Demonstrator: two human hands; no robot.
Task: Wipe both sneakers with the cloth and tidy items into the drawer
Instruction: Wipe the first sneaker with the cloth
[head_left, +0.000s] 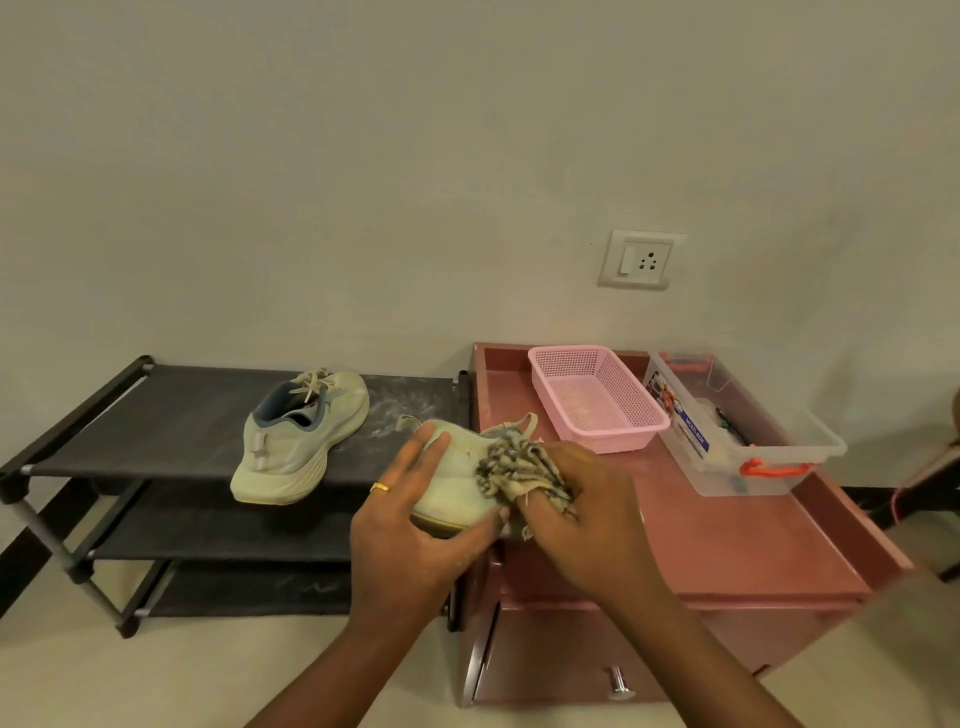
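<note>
My left hand (410, 525) grips a pale green sneaker (457, 478), held in the air between the shoe rack and the cabinet. My right hand (582, 514) holds a bunched checked cloth (519, 467) pressed against that sneaker's upper. The other pale green sneaker (298, 436) stands on the top shelf of the black shoe rack (156, 415), heel toward me. The cabinet's drawer (597, 670), with a metal knob, sits slightly ajar at the bottom.
A pink mesh basket (597, 397) and a clear plastic box (743, 431) with orange latches and small items stand on the reddish cabinet top (727, 530). White dust marks the rack shelf. A wall socket (641, 260) is above the cabinet.
</note>
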